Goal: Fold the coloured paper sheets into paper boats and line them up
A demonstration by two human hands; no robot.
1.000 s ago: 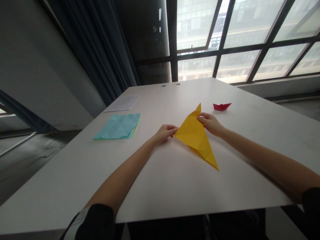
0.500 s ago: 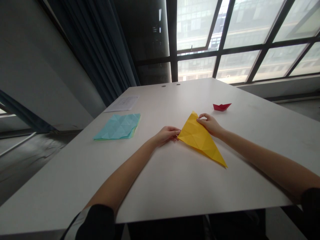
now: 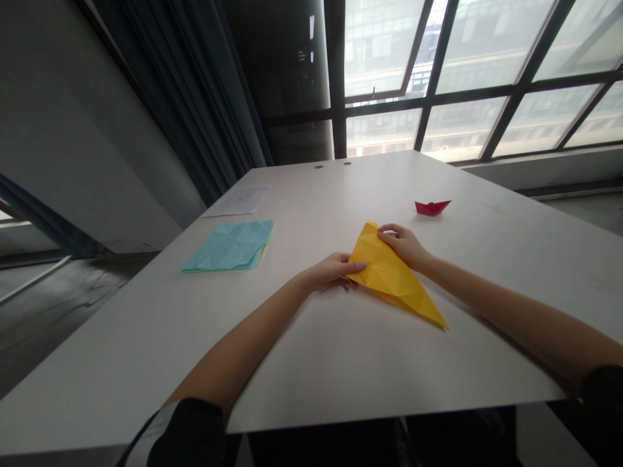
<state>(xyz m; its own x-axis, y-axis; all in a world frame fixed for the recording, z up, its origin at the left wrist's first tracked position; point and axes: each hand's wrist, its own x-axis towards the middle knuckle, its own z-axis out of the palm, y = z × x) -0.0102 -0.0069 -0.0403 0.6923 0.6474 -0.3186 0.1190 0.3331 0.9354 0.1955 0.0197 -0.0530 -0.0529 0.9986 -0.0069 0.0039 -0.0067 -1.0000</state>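
A creased sheet of yellow origami paper (image 3: 389, 272), folded into a triangle, is held between both hands just above the white table (image 3: 311, 350). My left hand (image 3: 335, 271) pinches its left corner, thumb on top and the other fingers underneath. At the upper right edge, my right hand (image 3: 402, 243) grips the paper with thumb and fingertips. The long point of the triangle reaches toward the lower right. Part of the underside is hidden by the paper itself.
Left of my hands lies a stack of creased light-blue paper (image 3: 231, 245) with green edges beneath. Behind it is a printed white sheet (image 3: 236, 201). A small red paper boat (image 3: 432, 207) stands beyond my right hand. Windows and a dark curtain (image 3: 195, 84) border the table's far side.
My left hand has moved right, bringing its thumb over the yellow paper. My right hand has shifted slightly left, and the paper's top has tilted left and bent a little.
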